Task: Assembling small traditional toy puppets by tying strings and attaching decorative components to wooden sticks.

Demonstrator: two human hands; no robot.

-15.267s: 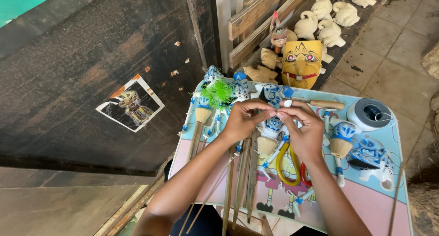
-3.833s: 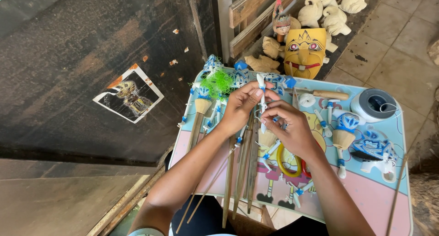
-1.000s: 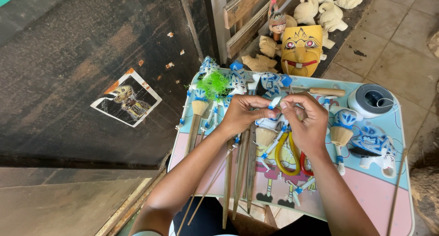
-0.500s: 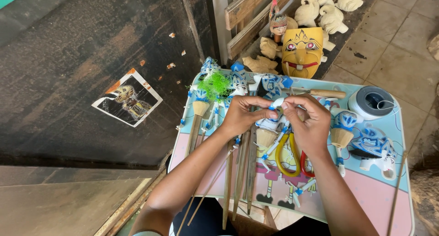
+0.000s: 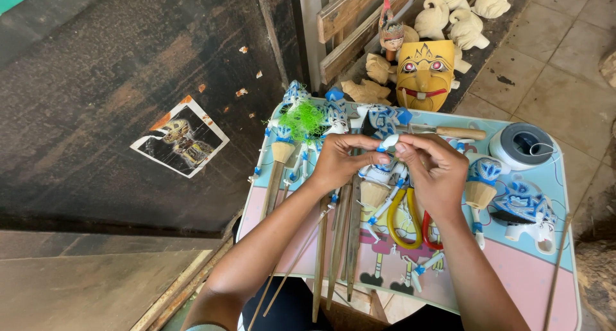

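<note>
Small pink-and-blue table (image 5: pixel 513 286) set against dark wooden wall (image 5: pixel 96 113). Small white-and-blue puppet piece (image 5: pixel 389 141) pinched between fingertips of left hand (image 5: pixel 340 161) and right hand (image 5: pixel 433 170), held just above table middle; both hands' fingers closed on it. Blue-and-white puppet parts (image 5: pixel 378 183) lain beneath hands. Several wooden sticks (image 5: pixel 340 241) laid toward near edge. One thread spool (image 5: pixel 523 146) at right corner. One green tuft (image 5: pixel 303 120) at left. One yellow mask (image 5: pixel 423 74) propped beyond table; unpainted carved figures (image 5: pixel 462 23) behind it. One torn picture (image 5: pixel 179 137) stuck on wall.
</note>
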